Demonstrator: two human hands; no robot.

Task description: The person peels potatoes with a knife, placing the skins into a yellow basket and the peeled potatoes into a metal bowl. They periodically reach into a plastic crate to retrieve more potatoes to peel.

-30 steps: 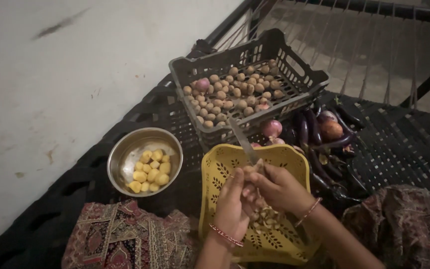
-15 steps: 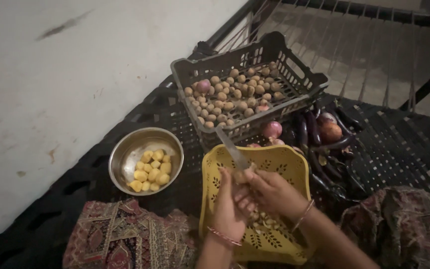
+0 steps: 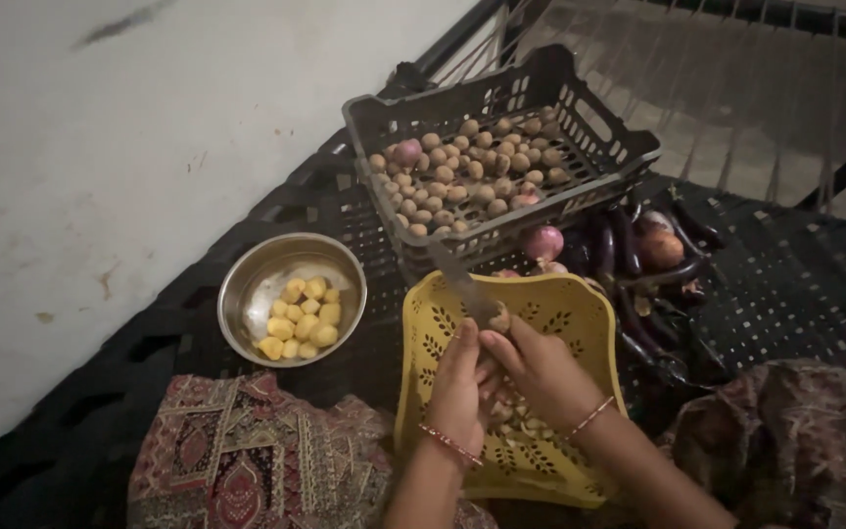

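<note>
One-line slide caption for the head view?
Both hands peel a small potato with a knife over a yellow basket.

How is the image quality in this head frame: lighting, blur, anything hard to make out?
Head view: dim and uneven, the pale wall brightest; the aubergines sink into shadow; the knife blade is motion-blurred; both hands over the yellow basket are soft but readable.

Glossy metal bowl [image 3: 247, 294], yellow plastic basket [image 3: 560, 299]

Both forearms reach forward, wrists close together. The left hand [image 3: 457, 384] and right hand [image 3: 540, 367] touch, fingers curled inward, thumbs pointing forward.
</note>
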